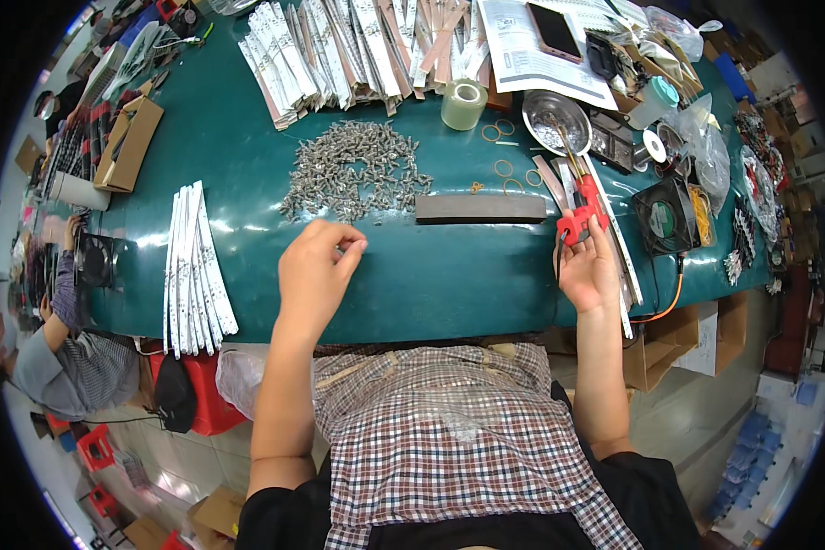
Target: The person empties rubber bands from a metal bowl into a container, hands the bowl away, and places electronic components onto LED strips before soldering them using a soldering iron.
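My right hand [587, 270], palm up, is closed around the red handle of a soldering iron [585, 206]. The iron's thin shaft points away from me toward a round metal bowl [556, 122], and a dark cord hangs by my wrist. My left hand [316, 273] hovers over the near part of the green table, its fingers curled with thumb against forefinger; whatever may be between them is hidden. Just beyond it spreads a heap of small metal parts [353, 170]. A long dark grey bar [493, 210] lies crosswise between my hands.
White printed strips [197, 270] lie at left, with a larger strip pile [339, 55] at the back. A tape roll [464, 104], rubber bands [504, 169], a phone [555, 30] and a small black fan [666, 216] stand or lie around. Another person's sleeve [64, 289] shows far left.
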### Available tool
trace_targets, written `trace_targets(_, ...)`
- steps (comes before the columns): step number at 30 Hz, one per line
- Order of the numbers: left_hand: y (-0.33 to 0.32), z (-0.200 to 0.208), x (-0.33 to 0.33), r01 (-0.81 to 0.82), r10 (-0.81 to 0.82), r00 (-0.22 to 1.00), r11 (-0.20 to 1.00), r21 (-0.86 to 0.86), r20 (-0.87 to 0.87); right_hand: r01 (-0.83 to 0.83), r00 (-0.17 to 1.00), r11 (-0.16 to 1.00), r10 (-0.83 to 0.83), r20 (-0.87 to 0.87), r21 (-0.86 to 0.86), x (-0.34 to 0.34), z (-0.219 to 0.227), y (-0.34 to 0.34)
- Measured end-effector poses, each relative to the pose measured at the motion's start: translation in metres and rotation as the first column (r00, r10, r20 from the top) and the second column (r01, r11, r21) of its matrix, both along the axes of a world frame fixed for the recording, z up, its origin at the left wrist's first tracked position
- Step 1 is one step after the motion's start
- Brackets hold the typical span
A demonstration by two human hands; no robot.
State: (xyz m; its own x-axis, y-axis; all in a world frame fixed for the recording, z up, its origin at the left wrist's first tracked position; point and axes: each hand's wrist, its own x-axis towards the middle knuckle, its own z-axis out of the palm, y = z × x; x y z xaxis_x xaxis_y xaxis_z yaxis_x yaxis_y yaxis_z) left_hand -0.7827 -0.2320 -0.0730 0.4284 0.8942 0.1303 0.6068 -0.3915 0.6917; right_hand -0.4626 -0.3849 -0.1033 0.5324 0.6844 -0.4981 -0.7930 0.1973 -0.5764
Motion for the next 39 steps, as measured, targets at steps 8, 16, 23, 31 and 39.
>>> trace_targets(8, 0.012, -0.030, 0.029, 0.046, 0.003, 0.986, 0.958, 0.283, -0.169, -0.015, 0.999, 0.994, 0.010, 0.042, 0.111, -0.010, 0.020, -0.023)
trace_targets(16, 0.006, -0.019, 0.046, 0.051, -0.013, 0.992, 0.951, 0.304, -0.128, 0.053, 0.893, 0.967, -0.158, 0.420, 0.250, -0.014, 0.073, -0.066)
trace_targets(23, -0.017, -0.004, 0.102, 0.238, -0.236, 0.971, 0.953, 0.186, -0.035, 0.157, 0.553, 0.894, -0.432, 0.712, 0.420, -0.001, 0.103, -0.124)
trace_targets(31, -0.023, 0.002, 0.113, 0.325, -0.325, 0.945, 0.926, 0.191, -0.032, 0.711, 0.077, 0.684, 0.157, 0.985, -0.164, -0.014, 0.080, -0.146)
trace_targets(39, -0.004, 0.009, 0.041, -0.010, 0.036, 0.993, 0.975, 0.221, -0.115, 0.631, -0.255, 0.735, 0.498, 0.829, -0.247, -0.016, 0.019, -0.077)
